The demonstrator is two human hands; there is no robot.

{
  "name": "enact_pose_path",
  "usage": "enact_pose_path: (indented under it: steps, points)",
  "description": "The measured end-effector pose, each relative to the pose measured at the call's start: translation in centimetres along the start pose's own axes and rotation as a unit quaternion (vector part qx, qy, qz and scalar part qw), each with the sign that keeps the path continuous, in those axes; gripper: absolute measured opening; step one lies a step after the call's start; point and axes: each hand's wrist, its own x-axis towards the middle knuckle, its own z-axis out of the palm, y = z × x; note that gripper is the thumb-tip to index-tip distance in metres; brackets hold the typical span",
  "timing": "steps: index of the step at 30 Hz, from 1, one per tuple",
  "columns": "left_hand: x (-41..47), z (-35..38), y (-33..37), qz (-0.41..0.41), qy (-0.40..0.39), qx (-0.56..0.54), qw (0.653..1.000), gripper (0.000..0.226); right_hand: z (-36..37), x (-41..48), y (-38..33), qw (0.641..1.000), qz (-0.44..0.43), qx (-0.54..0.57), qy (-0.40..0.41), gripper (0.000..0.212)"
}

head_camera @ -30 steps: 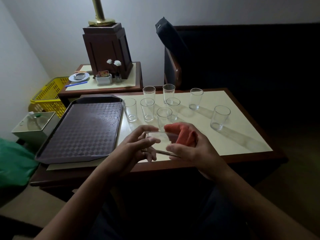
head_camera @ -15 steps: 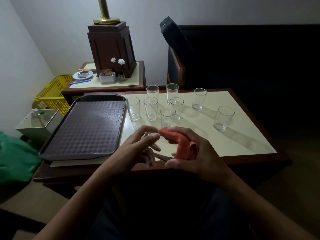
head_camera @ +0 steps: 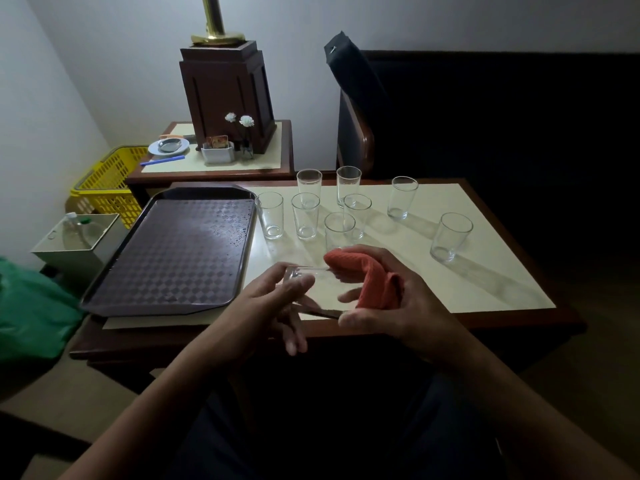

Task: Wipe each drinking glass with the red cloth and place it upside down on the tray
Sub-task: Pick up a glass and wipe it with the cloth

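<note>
While I've got it lying sideways just above the near edge of the counter (head_camera: 485, 282), the clear drinking glass (head_camera: 313, 289) sits between both my hands. My left hand (head_camera: 270, 303) has fingers and thumb curled round the base end. My right hand (head_camera: 398, 306) is clamped on the red ribbed cloth (head_camera: 370, 278), which drapes over my fingers and meets the glass at its open end; honestly can't tell if the cloth goes inside.

Left of that, the dark brown checker-patterned plastic tray (head_camera: 166, 258) lies flat on the counter, with some wet-looking specks near its far right side.

Past my hands, more glasses stand upright on the cream top: a tight bunch of six glasses (head_camera: 304, 216) just beside the tray, and two lone glasses (head_camera: 450, 237) off to the right, well apart.

Further back there's a small side table (head_camera: 277, 168) with a dark wooden lamp base (head_camera: 228, 98), two white flowers (head_camera: 239, 119) and a white plate (head_camera: 168, 146), plus a yellow plastic basket (head_camera: 104, 188) by the wall.
</note>
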Motion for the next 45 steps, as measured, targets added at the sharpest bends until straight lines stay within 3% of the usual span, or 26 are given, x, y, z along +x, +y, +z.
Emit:
enact_pose_path:
  steps: [3, 6, 8, 11, 15, 18, 21, 23, 25, 27, 30, 32, 34, 36, 38, 40, 42, 43, 45]
  points:
    - [0.1, 0.1, 0.0, -0.021, 0.034, 0.033, 0.999, 0.064, 0.1, 0.0, 0.6, 1.000, -0.012, -0.006, -0.003, 0.081]
    - [-0.4, 0.0, -0.3, 0.024, 0.002, 0.014, 1.000, 0.045, 0.6, 0.4, 1.0, 0.993, 0.025, 0.118, 0.021, 0.068]
    - [-0.7, -0.6, -0.5, 0.058, -0.018, 0.015, 0.998, 0.051, 0.7, 0.4, 1.1, 0.986, 0.055, 0.158, 0.017, 0.063]
    - [-0.5, -0.7, -0.5, 0.058, -0.001, -0.015, 0.998, 0.046, 0.4, 0.1, 0.9, 0.999, 0.014, 0.047, 0.001, 0.073]
    - [0.0, 0.2, -0.6, -0.018, 0.062, -0.074, 0.995, 0.055, 0.5, 0.0, 0.4, 0.997, -0.033, -0.070, -0.018, 0.088]
    - [-0.4, -0.6, -0.6, 0.011, -0.017, -0.093, 0.995, 0.043, 0.9, 0.2, 0.6, 0.999, -0.038, -0.015, -0.003, 0.073]
    - [-0.8, -1.1, -0.7, 0.053, -0.059, -0.042, 0.996, 0.052, 1.0, 0.3, 0.5, 0.998, 0.013, 0.060, -0.011, 0.065]
    - [-0.5, -0.5, -0.8, 0.037, -0.012, -0.058, 0.998, 0.048, 0.6, 0.0, 0.2, 0.995, -0.044, -0.091, -0.019, 0.073]
    - [-0.2, 0.0, -1.1, 0.003, 0.052, -0.054, 0.997, 0.054, 0.7, -0.3, 0.3, 0.951, -0.147, -0.271, -0.005, 0.083]
    - [-0.1, -0.1, -1.9, -0.026, 0.075, -0.083, 0.993, 0.069, 1.2, -0.1, 1.1, 0.922, -0.208, -0.327, 0.001, 0.086]
    - [0.3, 0.2, -2.8, -0.028, 0.051, -0.228, 0.972, 0.098, 2.5, -0.3, 1.7, 0.962, -0.167, -0.208, 0.056, 0.080]
    - [0.1, 0.4, -3.5, 0.003, 0.021, -0.263, 0.964, 0.097, 3.5, -0.5, 1.9, 0.993, -0.093, -0.019, 0.075, 0.074]
    - [0.0, 0.9, -4.0, 0.018, 0.007, -0.270, 0.963, 0.092, 4.4, -0.6, 2.2, 0.992, -0.068, 0.075, 0.077, 0.069]
    - [0.3, 1.0, -4.4, 0.015, 0.017, -0.306, 0.952, 0.085, 4.7, -0.8, 2.4, 0.993, -0.084, -0.015, 0.085, 0.073]
    - [0.4, 1.1, -4.3, -0.002, 0.035, -0.315, 0.948, 0.075, 4.7, -1.0, 2.5, 0.963, -0.134, -0.217, 0.087, 0.080]
    - [0.3, 0.9, -4.1, -0.025, 0.046, -0.297, 0.954, 0.061, 4.2, -0.9, 3.0, 0.957, -0.154, -0.244, 0.043, 0.075]
    - [0.2, 0.5, -4.1, -0.061, 0.068, -0.304, 0.948, 0.062, 4.0, -0.6, 2.5, 0.994, -0.078, -0.061, 0.045, 0.057]
    - [0.0, 0.4, -3.9, -0.076, 0.068, -0.313, 0.944, 0.060, 3.7, -0.3, 2.4, 0.996, -0.021, 0.061, 0.061, 0.051]
    - [-0.4, 0.0, -3.8, -0.082, 0.039, -0.307, 0.947, 0.055, 2.8, 0.3, 2.8, 0.965, 0.100, 0.226, 0.086, 0.056]
